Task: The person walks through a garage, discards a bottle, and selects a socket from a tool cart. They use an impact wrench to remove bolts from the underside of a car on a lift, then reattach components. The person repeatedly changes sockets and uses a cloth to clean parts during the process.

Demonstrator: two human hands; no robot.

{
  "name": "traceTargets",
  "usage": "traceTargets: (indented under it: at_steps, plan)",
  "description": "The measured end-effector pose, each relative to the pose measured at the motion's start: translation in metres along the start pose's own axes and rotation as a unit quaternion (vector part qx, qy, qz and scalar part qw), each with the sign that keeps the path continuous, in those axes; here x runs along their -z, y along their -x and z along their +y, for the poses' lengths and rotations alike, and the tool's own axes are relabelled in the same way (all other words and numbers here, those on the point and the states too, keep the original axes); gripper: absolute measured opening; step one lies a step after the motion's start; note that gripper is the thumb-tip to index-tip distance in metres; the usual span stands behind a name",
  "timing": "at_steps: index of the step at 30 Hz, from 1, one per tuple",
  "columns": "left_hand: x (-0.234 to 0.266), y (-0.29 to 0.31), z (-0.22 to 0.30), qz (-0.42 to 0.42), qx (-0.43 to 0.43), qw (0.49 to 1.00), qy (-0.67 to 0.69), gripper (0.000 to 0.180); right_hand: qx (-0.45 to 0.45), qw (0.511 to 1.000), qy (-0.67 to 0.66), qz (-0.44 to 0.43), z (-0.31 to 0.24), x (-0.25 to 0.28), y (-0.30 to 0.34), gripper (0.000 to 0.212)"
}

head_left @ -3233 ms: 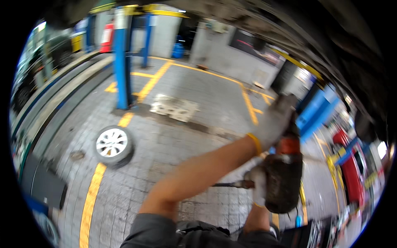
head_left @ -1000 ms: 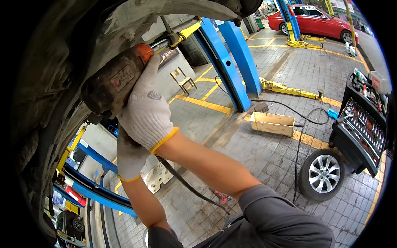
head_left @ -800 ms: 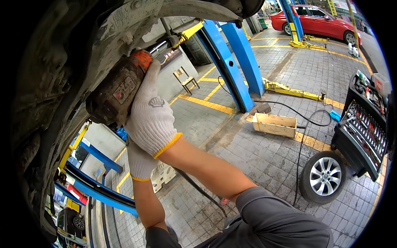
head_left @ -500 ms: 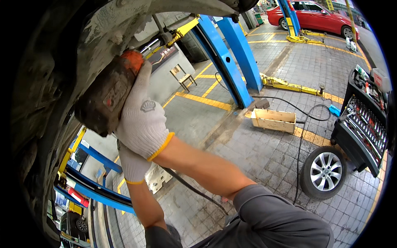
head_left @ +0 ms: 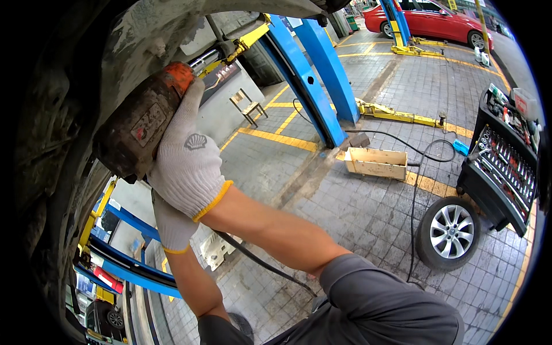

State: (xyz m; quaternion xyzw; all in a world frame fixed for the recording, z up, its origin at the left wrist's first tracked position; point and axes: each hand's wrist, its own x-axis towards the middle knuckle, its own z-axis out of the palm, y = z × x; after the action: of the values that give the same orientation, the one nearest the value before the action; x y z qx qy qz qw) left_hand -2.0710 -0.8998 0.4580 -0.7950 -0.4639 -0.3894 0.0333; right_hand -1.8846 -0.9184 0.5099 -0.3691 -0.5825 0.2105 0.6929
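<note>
Two gloved hands clench an impact wrench (head_left: 141, 123): right hand (head_left: 187, 167) on its body, left hand (head_left: 172, 224) probably gripping underneath. Its long axis points up-left into the car underside (head_left: 52, 132).

A: Gloves? 
B: Right hand (head_left: 187, 164) and left hand (head_left: 171, 224) in white knit gloves, yellow cuff bands.

A: Tool? 
B: Grimy dark impact wrench with orange end cap (head_left: 141, 121).

A: Surroundings? 
B: Blue lift posts (head_left: 313, 75), yellow floor stripes (head_left: 276, 138), red car (head_left: 431, 20), pale wooden crate (head_left: 376, 163), black tyre with silver rim (head_left: 451, 230).
</note>
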Motion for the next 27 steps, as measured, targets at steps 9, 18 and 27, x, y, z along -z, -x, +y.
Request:
traceTargets:
  at_steps: [9, 18, 27]
  plan:
    - [-0.003, -0.001, 0.003, -0.022, -0.017, 1.0, 0.003, 0.075, 0.056, 0.996, -0.006, 0.063, 0.008, -0.016, -0.006, 0.122]
    - [-0.01, 0.0, -0.004, -0.012, 0.125, 0.871, 0.475, 0.072, -0.018, 0.999, -0.023, 0.035, -0.005, 0.006, 0.006, 0.123]
    - [-0.007, -0.001, -0.031, -0.001, 0.059, 0.975, 0.213, 0.065, 0.079, 0.991, -0.098, 0.036, 0.009, 0.008, 0.012, 0.118]
